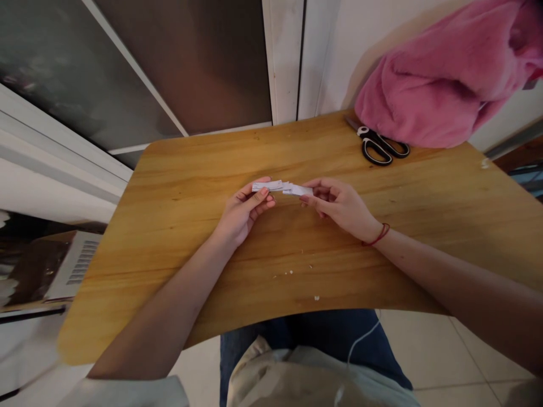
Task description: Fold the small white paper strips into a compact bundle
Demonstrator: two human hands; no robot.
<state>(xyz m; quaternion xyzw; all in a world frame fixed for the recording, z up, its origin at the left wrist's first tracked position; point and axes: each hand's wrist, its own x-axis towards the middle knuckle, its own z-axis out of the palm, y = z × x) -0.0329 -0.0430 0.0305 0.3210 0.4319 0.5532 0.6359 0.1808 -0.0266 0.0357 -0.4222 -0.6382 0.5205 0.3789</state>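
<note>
Paper point(271, 185) spans your hands above the worktop point(190, 186): your left hand point(242, 217) has its fingers pinching one end, your right hand point(341, 206) the other. Folding into narrow strips looks done; whether they are joined midway, I cannot tell. Scraps point(291, 272) lie nearer you, scissors point(377, 139) unheld; the handling itself seems unfinished.

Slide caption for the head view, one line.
Left hand and right hand hold pale paper strips over a wooden table, scissors beyond.
</note>
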